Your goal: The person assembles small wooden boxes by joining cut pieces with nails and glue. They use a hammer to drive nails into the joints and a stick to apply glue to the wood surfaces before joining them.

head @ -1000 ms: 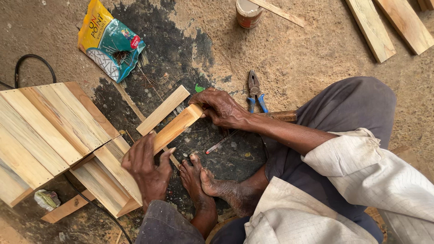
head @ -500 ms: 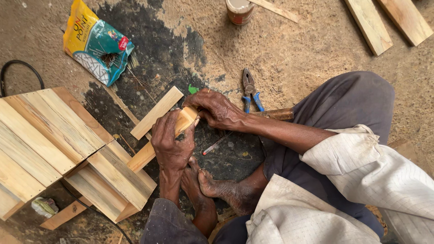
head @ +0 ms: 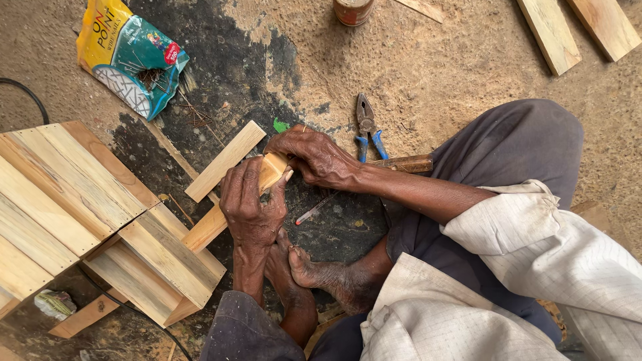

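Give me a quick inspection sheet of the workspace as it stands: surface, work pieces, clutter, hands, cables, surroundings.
Surface: sandy ground with a dark stained patch under the work.
Job's things: wooden strip held at its upper end; a second loose strip lies beside it; slatted wooden panel at left.
Clutter: open bag of nails with nails spilled beside it, blue-handled pliers, small tin, a crumpled wrapper.
Hands: left hand grips the strip's end; right hand pinches the same end from above. Bare feet rest below.
Cables: black cable at left edge, another under the panel.
Surroundings: planks at top right.
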